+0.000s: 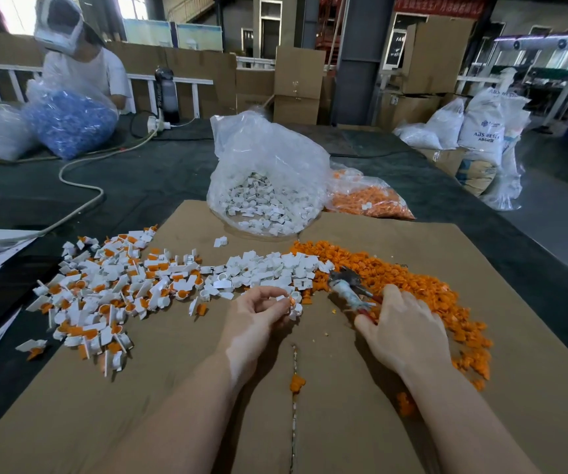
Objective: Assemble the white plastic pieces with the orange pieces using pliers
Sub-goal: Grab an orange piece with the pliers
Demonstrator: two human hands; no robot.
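My left hand (pixel 258 314) pinches a small white plastic piece with an orange piece (pixel 292 305) in it, just above the cardboard. My right hand (pixel 402 328) curls around the red handles of the pliers (pixel 349 289), whose grey jaws point up and left toward the loose pieces. A heap of loose white pieces (pixel 269 268) lies beyond my left hand. Beside it, a wide spread of orange pieces (pixel 412 282) runs to the right of my right hand. Joined white-and-orange pieces (pixel 105 295) lie piled at the left.
A flat cardboard sheet (pixel 207 388) covers the work area. An open clear bag of white pieces (pixel 265 186) and a bag of orange pieces (pixel 368 198) stand behind. A person with a bag of blue parts (pixel 70 124) sits far left. A cable (pixel 81 186) crosses the dark table.
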